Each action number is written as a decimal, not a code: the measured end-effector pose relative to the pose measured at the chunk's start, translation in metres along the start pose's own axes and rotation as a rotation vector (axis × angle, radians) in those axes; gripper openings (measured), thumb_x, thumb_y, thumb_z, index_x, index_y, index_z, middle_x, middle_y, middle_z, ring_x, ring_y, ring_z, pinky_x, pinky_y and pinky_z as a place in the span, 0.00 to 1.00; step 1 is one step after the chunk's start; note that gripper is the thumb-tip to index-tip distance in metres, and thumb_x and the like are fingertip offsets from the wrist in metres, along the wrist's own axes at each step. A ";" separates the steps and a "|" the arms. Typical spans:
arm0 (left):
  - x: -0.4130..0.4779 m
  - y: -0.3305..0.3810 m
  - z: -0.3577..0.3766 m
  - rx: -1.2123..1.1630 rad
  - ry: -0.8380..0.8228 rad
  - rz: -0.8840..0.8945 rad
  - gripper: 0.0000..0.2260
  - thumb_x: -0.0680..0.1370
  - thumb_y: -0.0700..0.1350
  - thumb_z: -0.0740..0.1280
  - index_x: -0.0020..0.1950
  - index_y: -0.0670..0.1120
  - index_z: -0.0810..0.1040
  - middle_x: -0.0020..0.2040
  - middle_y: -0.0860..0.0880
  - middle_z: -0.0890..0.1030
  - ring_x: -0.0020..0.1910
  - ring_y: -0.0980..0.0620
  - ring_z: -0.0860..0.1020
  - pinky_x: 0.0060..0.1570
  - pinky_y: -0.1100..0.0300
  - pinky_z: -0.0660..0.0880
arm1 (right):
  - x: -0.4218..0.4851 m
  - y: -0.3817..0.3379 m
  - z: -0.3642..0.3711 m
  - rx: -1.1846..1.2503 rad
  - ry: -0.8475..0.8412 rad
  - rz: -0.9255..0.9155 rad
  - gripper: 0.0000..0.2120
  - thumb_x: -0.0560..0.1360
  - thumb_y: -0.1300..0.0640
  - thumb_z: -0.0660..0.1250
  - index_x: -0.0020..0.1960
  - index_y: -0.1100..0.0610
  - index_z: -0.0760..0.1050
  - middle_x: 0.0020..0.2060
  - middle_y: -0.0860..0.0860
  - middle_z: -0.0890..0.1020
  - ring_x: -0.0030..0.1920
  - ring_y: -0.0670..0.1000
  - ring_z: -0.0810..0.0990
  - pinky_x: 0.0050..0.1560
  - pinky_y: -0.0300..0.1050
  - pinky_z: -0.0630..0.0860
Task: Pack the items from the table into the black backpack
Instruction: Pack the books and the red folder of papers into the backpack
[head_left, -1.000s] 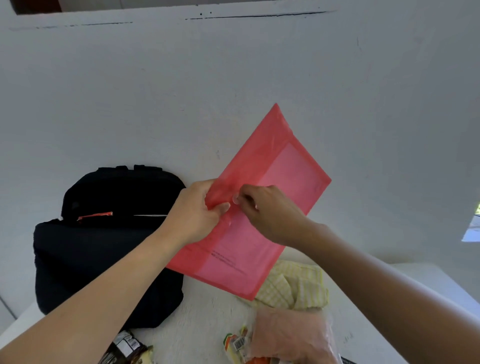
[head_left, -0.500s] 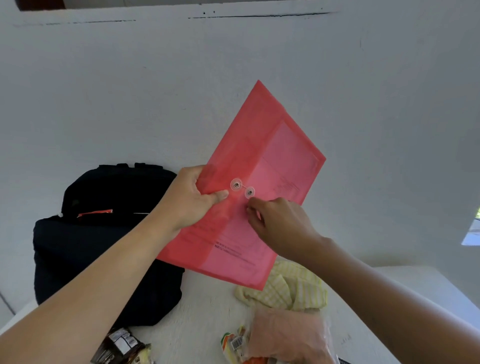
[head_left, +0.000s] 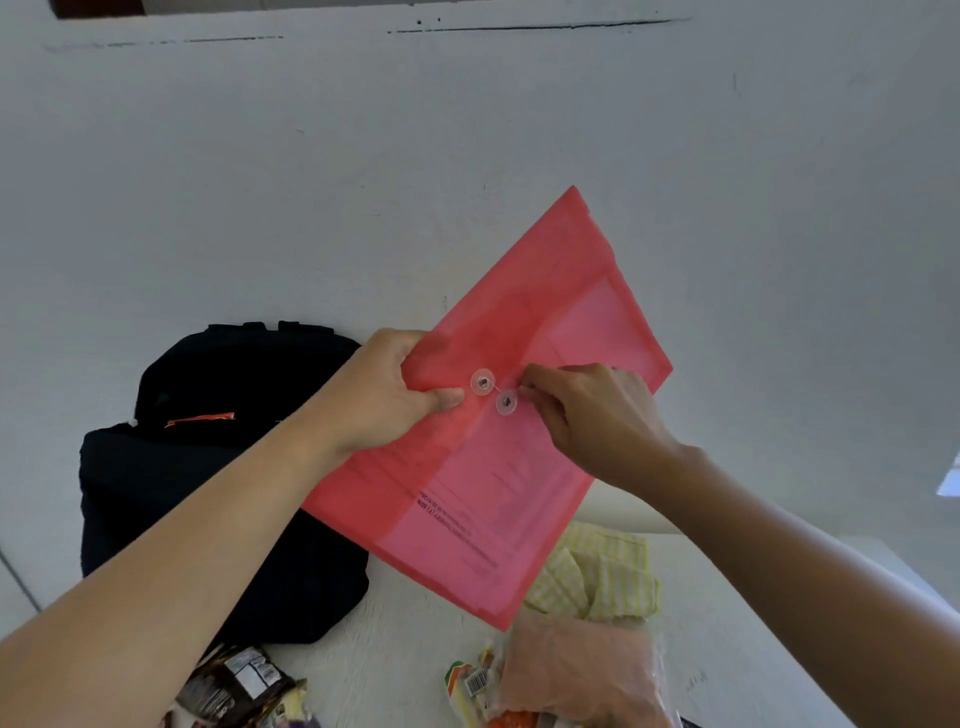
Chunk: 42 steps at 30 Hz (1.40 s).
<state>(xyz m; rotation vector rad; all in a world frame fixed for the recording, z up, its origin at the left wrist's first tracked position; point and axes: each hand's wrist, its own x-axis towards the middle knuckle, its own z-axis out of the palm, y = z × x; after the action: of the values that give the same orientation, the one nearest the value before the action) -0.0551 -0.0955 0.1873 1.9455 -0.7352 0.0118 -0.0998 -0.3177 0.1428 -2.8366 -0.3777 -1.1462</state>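
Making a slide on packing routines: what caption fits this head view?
Both hands, left hand and right hand, hold a red envelope at its clasp, above the black backpack.

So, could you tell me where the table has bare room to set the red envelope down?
Bare table lies between the black backpack and the yellow cloth. The near edge is crowded with snack packets.
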 end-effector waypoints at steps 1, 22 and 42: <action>0.000 0.002 -0.002 -0.039 -0.009 -0.018 0.14 0.76 0.38 0.75 0.58 0.52 0.83 0.52 0.54 0.87 0.50 0.54 0.86 0.53 0.53 0.83 | -0.002 0.001 0.000 -0.018 0.009 -0.013 0.10 0.81 0.55 0.57 0.51 0.50 0.78 0.33 0.47 0.81 0.31 0.57 0.78 0.29 0.43 0.65; 0.007 0.002 0.000 0.429 0.018 0.039 0.13 0.74 0.46 0.78 0.57 0.54 0.83 0.50 0.59 0.85 0.51 0.60 0.83 0.56 0.61 0.77 | -0.019 -0.035 0.000 0.110 -0.260 -0.165 0.13 0.82 0.52 0.59 0.47 0.54 0.80 0.31 0.47 0.78 0.31 0.49 0.75 0.34 0.45 0.73; 0.005 -0.001 0.001 0.824 -0.297 0.056 0.19 0.71 0.57 0.79 0.32 0.47 0.75 0.26 0.53 0.72 0.24 0.55 0.68 0.29 0.60 0.64 | -0.003 -0.030 0.004 0.048 -0.062 -0.180 0.12 0.73 0.54 0.70 0.56 0.55 0.75 0.42 0.48 0.79 0.42 0.54 0.78 0.45 0.52 0.73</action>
<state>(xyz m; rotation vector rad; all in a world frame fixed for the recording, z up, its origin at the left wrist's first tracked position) -0.0507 -0.0987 0.1872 2.7450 -1.0944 0.0709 -0.1071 -0.2888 0.1365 -2.8492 -0.6679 -1.0624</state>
